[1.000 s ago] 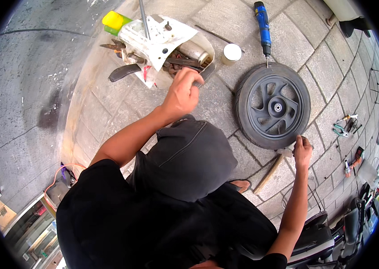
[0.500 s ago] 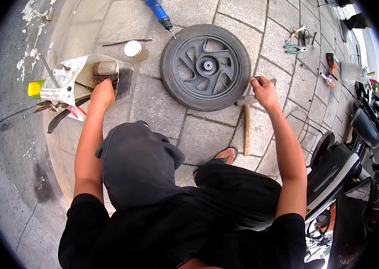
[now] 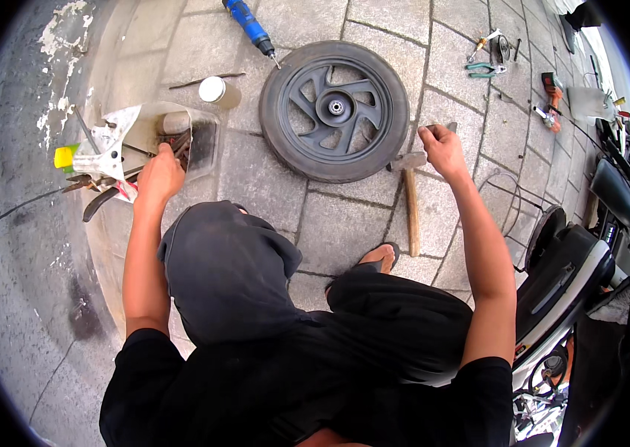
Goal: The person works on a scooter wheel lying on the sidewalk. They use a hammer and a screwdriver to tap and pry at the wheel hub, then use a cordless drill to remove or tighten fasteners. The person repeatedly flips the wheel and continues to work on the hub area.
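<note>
Two hands show in my head view. The left hand (image 3: pixel 160 177) has dipped into the tool container (image 3: pixel 205 141), grip hidden, leaving only the right hand (image 3: pixel 445 153) near the motorcycle wheel (image 3: pixel 336 109) on the paving (image 3: pixel 274 205), fingers narrow, contents unclear.

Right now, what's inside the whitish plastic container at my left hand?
A grey-brown cylinder and jumbled brown metal pieces; your bare left hand and the pile itself hide whatever lies beneath.

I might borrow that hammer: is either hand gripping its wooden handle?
No, the wooden handle lies on the paving, apart from the left hand and right hand.
</note>
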### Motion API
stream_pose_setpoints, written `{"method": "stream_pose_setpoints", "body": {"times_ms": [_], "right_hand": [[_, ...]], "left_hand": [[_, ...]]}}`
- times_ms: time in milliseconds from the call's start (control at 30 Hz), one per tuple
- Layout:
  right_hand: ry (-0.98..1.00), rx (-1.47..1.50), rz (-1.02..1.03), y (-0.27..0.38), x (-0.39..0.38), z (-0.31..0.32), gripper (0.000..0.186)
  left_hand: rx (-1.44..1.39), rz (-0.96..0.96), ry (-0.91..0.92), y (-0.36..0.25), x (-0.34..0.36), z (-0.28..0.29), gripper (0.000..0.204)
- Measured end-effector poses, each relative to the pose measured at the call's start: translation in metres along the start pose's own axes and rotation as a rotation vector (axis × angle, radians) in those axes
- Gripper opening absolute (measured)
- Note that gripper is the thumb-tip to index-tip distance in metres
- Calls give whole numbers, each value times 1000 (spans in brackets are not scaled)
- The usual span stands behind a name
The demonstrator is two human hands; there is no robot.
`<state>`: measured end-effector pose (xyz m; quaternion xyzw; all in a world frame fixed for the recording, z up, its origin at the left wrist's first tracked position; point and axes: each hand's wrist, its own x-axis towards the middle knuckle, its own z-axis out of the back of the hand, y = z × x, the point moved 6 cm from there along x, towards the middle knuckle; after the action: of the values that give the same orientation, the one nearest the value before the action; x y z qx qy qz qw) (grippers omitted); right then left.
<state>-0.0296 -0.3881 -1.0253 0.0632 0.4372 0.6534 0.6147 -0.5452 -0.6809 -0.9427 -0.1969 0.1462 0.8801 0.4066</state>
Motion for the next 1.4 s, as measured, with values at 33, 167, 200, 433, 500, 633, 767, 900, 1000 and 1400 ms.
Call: {"method": "stream_pose_setpoints", "body": {"times_ms": [33, 167, 200, 433, 500, 633, 767, 900, 1000, 1400], "right_hand": [[17, -58, -32, 4, -2, 2, 44], [18, -98, -21, 33, -9, -1, 43], [25, -95, 38, 48, -11, -7, 42], [188, -275, 352, 148, -61, -47, 37], [216, -322, 391, 155, -66, -53, 36], [242, -387, 322, 132, -60, -47, 36], [202, -374, 234, 101, -60, -27, 37], [160, -326, 205, 73, -57, -21, 38], [165, -312, 202, 70, -56, -23, 39], [191, -294, 163, 66, -40, -27, 40]], "left_hand": [[-4, -5, -8, -12, -19, 17, 28], [-268, -66, 13, -33, -81, 63, 26], [-398, -88, 27, -33, -88, 72, 26], [-1004, -425, 386, -111, -41, 91, 28], [-922, -559, 354, -151, -9, 78, 31], [-716, -701, 137, -215, 41, 50, 35], [-561, -694, 49, -246, 61, 23, 36], [-440, -660, 120, -251, 60, 8, 34], [-428, -648, 122, -249, 62, 1, 33], [-484, -729, 83, -253, 56, 8, 29]]}}
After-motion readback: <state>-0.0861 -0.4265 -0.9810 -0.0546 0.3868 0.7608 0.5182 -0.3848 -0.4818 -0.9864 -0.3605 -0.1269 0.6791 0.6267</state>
